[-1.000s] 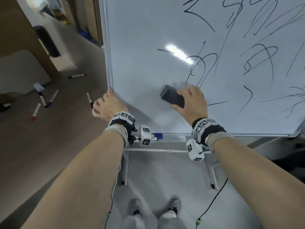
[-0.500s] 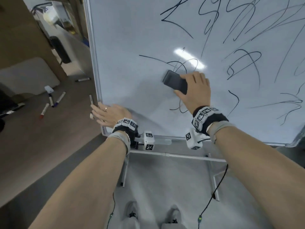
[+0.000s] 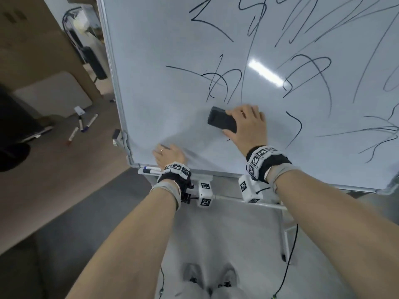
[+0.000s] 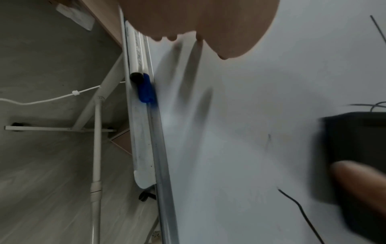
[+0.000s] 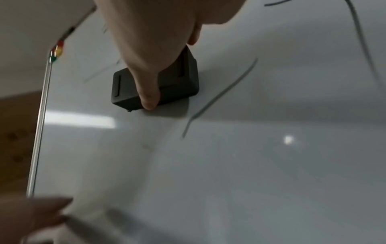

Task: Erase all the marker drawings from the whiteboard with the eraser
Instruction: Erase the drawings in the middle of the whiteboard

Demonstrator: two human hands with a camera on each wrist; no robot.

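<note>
A big whiteboard [image 3: 164,117] on a stand fills the head view, with black marker scribbles [image 3: 222,85] over its middle and right. My right hand [image 3: 246,124] grips a black block eraser [image 3: 221,122] flat against the board, just under a looped scribble. In the right wrist view the thumb lies across the eraser [image 5: 177,82], next to a grey stroke [image 5: 219,97]. My left hand [image 3: 169,155] rests flat on the board's lower left corner, fingers straight. The board's lower left area shows no marks.
A blue-capped marker [image 3: 151,169] lies in the tray under the board's bottom edge. Several markers [image 3: 83,126] lie scattered on the brown floor at the left. The stand's white legs [image 3: 282,234] and my feet [image 3: 209,277] are below. A black cable [image 3: 289,255] hangs from my right wrist.
The right hand swept the eraser up to the looped scribble, then back down, wiping its lower strokes. The left hand slid from the board's left edge onto its lower left corner.
</note>
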